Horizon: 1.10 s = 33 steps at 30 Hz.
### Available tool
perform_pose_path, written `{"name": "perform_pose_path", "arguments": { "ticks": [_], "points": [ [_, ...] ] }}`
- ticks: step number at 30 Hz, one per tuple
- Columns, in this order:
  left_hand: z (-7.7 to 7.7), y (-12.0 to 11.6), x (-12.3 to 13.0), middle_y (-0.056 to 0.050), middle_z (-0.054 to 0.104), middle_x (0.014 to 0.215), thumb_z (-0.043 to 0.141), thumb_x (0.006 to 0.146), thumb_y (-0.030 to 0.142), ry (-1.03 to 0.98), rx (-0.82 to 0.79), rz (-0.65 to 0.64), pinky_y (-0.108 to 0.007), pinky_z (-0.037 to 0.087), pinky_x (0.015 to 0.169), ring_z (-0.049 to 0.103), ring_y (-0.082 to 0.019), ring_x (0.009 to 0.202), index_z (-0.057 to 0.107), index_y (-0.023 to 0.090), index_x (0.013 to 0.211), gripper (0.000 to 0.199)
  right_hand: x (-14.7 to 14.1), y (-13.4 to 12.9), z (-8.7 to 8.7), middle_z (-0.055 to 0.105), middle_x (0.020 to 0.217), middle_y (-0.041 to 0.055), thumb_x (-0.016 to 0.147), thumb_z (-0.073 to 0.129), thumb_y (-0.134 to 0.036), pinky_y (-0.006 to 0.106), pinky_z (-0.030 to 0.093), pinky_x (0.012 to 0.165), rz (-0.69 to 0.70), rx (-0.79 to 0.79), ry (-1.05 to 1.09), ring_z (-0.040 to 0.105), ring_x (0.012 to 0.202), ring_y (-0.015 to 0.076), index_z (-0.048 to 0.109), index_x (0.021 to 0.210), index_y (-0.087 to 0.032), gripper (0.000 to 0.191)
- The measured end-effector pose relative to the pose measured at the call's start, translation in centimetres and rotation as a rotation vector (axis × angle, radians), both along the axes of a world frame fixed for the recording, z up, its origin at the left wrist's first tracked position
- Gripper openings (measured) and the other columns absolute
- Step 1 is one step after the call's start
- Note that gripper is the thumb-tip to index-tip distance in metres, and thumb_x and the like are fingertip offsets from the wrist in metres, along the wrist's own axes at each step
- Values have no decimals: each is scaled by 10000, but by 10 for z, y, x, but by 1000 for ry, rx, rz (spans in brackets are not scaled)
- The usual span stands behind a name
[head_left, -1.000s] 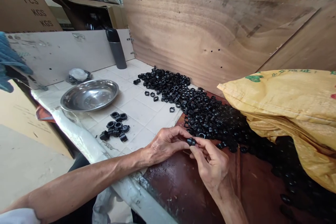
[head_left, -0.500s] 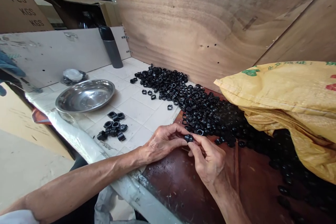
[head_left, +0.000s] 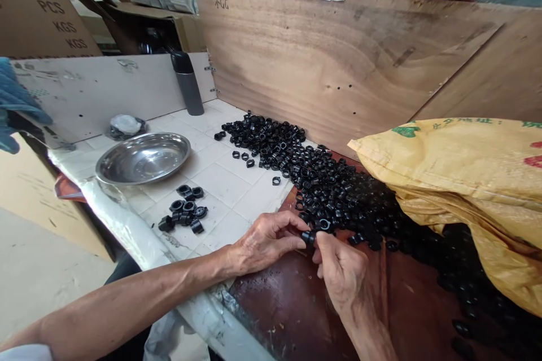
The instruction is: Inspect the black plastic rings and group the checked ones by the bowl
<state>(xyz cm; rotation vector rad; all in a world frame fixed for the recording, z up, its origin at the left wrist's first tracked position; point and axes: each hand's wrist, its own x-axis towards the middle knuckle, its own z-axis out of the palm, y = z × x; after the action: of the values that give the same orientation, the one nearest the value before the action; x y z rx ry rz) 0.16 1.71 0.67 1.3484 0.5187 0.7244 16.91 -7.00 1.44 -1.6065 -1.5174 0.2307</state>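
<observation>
- White-tiled worktop point(head_left: 231, 180), tan plywood board point(head_left: 296, 62) behind the heap of small black plastic rings point(head_left: 271, 141); board probably stops strays.
- Left hand point(head_left: 265, 242): thumb and fingers pinch a small black cylindrical plastic part point(head_left: 307, 237), near side of heap.
- Right hand point(head_left: 345, 271): fingers closed on its right end; fingertip hold presumably suits its size.
- Small black cluster point(head_left: 186, 211) left of heap, apart, likely to avoid mixing.
- Yellow printed sack point(head_left: 457, 158) overhangs heap's right side.

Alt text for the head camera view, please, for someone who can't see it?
A person's left hand and right hand hold a small black part beside a heap of black parts; a metal bowl sits left, a yellow sack right.
</observation>
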Motion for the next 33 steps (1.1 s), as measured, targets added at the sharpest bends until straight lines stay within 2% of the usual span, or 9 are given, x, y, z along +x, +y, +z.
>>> {"name": "perform_pose_path", "arguments": {
  "ticks": [4,8,12,17,20,21,24,29,33],
  "points": [
    [-2,1,0,-95,774,963,794,844,347,-24,-52,27,-344,591,846,747,-219,891,701,135,1043,306,-1,-1,2,767,825,75,1005,553,-403,250,573,644,81,8,4,718,664,184,751,1100,-162,326],
    [-2,2,0,-111,770,977,804,833,335,-42,-95,9,-368,584,875,743,-226,908,698,116,1033,315,-1,-1,2,722,685,35,1008,563,-376,231,560,582,75,-43,6,679,570,164,767,974,-180,286],
    [0,4,0,-107,771,952,817,820,333,-68,-157,11,-376,590,858,743,-218,870,688,116,1030,328,-2,1,-3,763,893,70,998,579,-332,248,582,694,102,49,28,727,731,179,718,1121,-179,240],
    [2,2,0,-105,769,957,809,829,341,-37,-93,-16,-364,587,868,738,-214,890,694,115,1037,328,-4,0,-2,621,547,-5,1044,491,-400,223,486,524,20,-51,20,604,485,140,676,774,-202,383],
    [3,1,1,-93,767,940,815,823,352,-47,-123,-15,-353,588,853,740,-206,869,685,121,1028,335,-3,-1,3,721,733,29,1018,542,-404,219,535,585,65,-30,84,685,611,154,709,993,-184,278],
    [3,1,1,-92,766,938,820,817,355,-48,-135,-16,-351,589,851,741,-207,867,686,120,1020,338,-2,-1,4,731,765,35,1008,561,-392,223,546,614,78,-8,81,697,641,158,711,1006,-186,255],
    [2,1,1,-96,766,944,833,805,350,-45,-149,-41,-346,589,853,742,-211,882,696,116,1008,338,0,-2,6,700,686,23,1002,583,-370,219,533,594,37,-20,61,677,602,151,693,820,-203,271],
    [3,2,1,-79,772,920,833,811,317,-94,-217,-31,-336,593,847,747,-192,846,679,127,1002,310,-1,0,1,751,950,79,983,599,-307,261,582,743,146,56,70,729,833,195,697,1074,-191,176],
    [4,2,0,-95,772,942,806,836,325,-31,-102,-19,-347,594,855,743,-198,859,687,114,1032,312,-3,0,-3,697,680,28,1015,552,-352,242,525,594,49,-40,32,667,587,161,685,829,-205,272]
  ]
}}
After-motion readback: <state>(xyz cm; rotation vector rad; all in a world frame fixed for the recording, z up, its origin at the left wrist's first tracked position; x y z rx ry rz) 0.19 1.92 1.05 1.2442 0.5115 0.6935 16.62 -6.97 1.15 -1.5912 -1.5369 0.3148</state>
